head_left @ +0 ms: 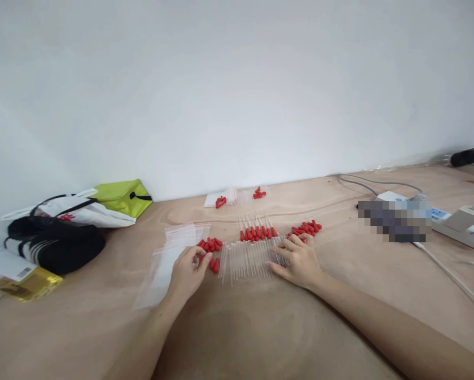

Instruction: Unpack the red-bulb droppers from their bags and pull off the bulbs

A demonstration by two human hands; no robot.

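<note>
My left hand (pixel 187 272) is curled at the left pile of red rubber dropper bulbs (pixel 210 244), with a red bulb showing between thumb and fingers. My right hand (pixel 300 261) lies over the right end of a row of clear dropper tubes (pixel 247 258), fingers apart and touching or just above them. Those tubes lie side by side without bulbs. Behind them is a row of droppers fitted with red bulbs (pixel 256 233), tips pointing away. Another heap of red bulbs (pixel 310 228) sits beyond my right fingertips, which partly hide it.
Clear zip bags (pixel 161 274) lie left of my left hand. Bagged droppers (pixel 240 197) are near the wall. A black bag (pixel 58 243), a white bag (pixel 114 214) and a green bag (pixel 122 196) stand far left. Power strips (pixel 454 224) and cables are at the right.
</note>
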